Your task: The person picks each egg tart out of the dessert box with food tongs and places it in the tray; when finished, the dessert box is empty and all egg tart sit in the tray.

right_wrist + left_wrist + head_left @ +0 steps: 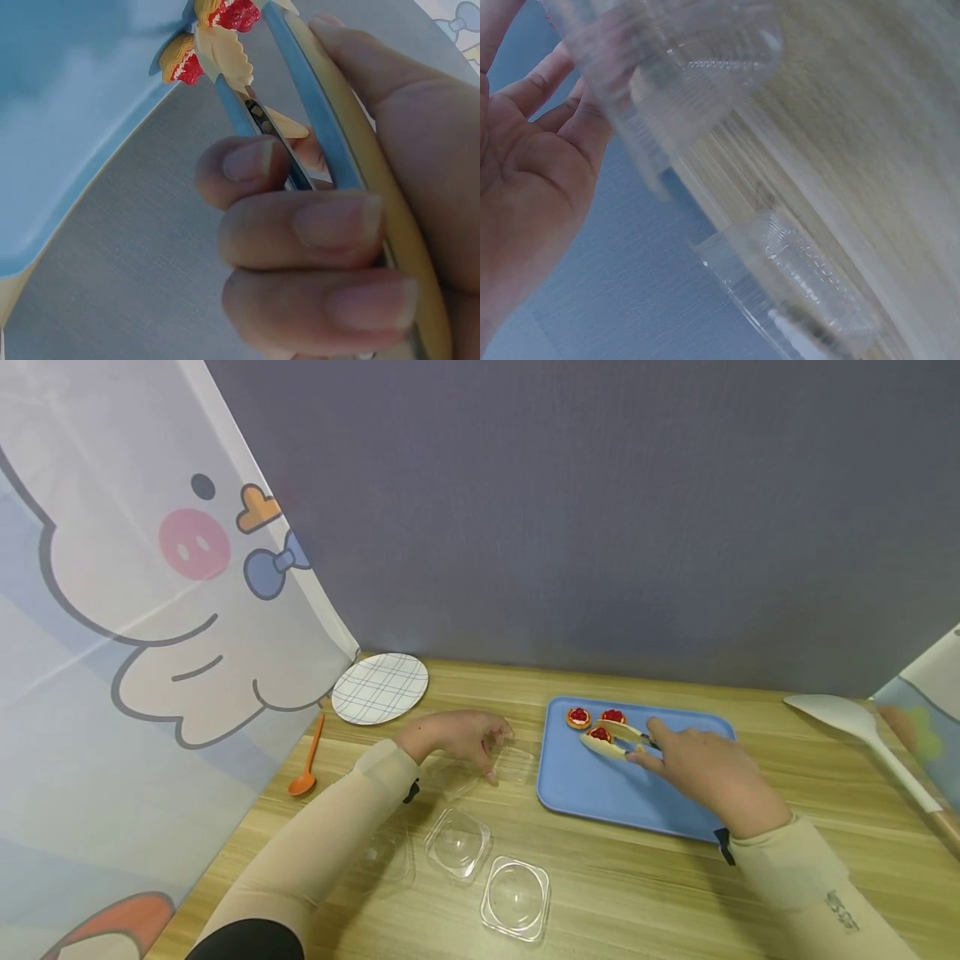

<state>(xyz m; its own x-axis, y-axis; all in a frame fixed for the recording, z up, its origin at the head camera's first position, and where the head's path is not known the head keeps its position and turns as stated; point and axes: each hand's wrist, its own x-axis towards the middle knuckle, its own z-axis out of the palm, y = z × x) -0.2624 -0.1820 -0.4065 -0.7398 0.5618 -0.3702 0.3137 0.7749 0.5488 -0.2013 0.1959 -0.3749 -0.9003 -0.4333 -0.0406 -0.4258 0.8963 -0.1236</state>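
Observation:
My right hand (pixel 697 768) grips a pair of cream-tipped tongs (pixel 307 90), its fingers wrapped round the handles. Their tips sit either side of a small tart (pixel 600 734) with red topping on a blue tray (pixel 637 797); whether they squeeze it I cannot tell. Two similar tarts, one at the left (pixel 578 718) and one behind (pixel 612 715), lie close by. Over to the left, my left hand (pixel 468 739) curves its thumb and fingers round the near side of a clear plastic box (pixel 516 765). That box (pixel 705 67) looks blurred in the left wrist view.
Two clear container parts (pixel 457 843) (pixel 516 897) lie on the wooden table in front, another (pixel 382 860) beside the left forearm. A checked plate (pixel 380 688) and an orange spoon (pixel 306 772) are at the left. A white spatula (pixel 847 714) lies at the right.

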